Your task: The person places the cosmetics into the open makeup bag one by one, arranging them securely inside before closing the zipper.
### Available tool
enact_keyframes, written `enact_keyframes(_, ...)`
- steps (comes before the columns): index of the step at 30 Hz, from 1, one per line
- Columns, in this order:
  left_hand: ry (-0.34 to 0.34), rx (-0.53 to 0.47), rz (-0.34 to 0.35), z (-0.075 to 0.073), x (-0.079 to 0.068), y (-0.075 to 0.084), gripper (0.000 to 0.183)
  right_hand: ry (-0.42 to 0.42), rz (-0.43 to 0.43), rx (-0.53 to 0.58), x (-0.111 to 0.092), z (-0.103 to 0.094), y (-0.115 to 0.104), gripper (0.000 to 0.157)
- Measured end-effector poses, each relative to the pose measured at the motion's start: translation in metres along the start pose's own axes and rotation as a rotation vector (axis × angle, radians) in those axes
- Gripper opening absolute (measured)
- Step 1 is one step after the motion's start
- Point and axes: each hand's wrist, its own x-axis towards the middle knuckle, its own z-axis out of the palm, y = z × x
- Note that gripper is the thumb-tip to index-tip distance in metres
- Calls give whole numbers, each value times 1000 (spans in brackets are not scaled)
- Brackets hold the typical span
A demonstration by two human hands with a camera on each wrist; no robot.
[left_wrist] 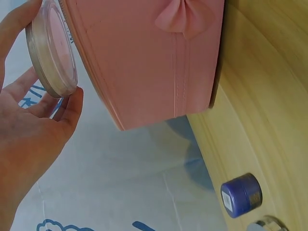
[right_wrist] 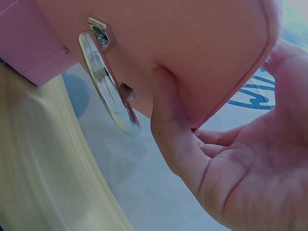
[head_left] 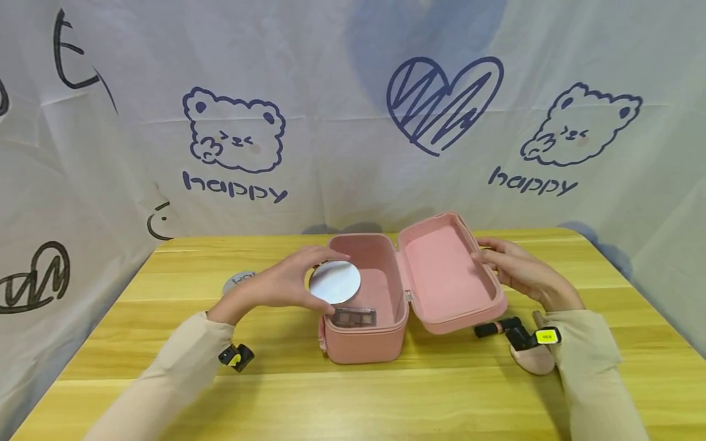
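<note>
My left hand [head_left: 278, 283] grips a round powder case [head_left: 334, 282] by its edge, thumb and fingers spread around it. The case is held over the opening of a pink makeup case [head_left: 364, 346]. In the left wrist view, the powder case [left_wrist: 50, 53] shows clear sides and a pinkish face, beside the bow [left_wrist: 185, 17] on the makeup case. An eyeshadow palette [head_left: 355, 317] lies inside near the front wall. On the right, my right hand [head_left: 518, 269] holds the edge of the swung-open lid [head_left: 449, 269]; the right wrist view shows its thumb pressing the outside near a metallic handle [right_wrist: 108, 84].
A black lipstick-like tube [head_left: 488, 329] and a pale rounded piece [head_left: 532, 360] lie by the right forearm. Behind the left hand is a grey round item [head_left: 238, 282] with lettering. The left wrist view shows a blue jar [left_wrist: 241, 195] on the wooden table [head_left: 265, 398]. A printed cloth hangs behind.
</note>
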Motion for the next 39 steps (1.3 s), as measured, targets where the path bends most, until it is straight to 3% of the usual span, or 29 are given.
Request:
enact_keyframes(13, -18, -18, 28, 15, 11, -2, 81, -8, -12, 3, -1, 1, -1, 68)
enact_keyframes(22, -124, -74, 36, 19, 18, 2, 79, -6, -13, -2, -2, 1, -1, 68)
enact_keyframes(39, -168, 16, 41, 21, 16, 3, 75, 5, -14, -23, -1, 2, -2, 68)
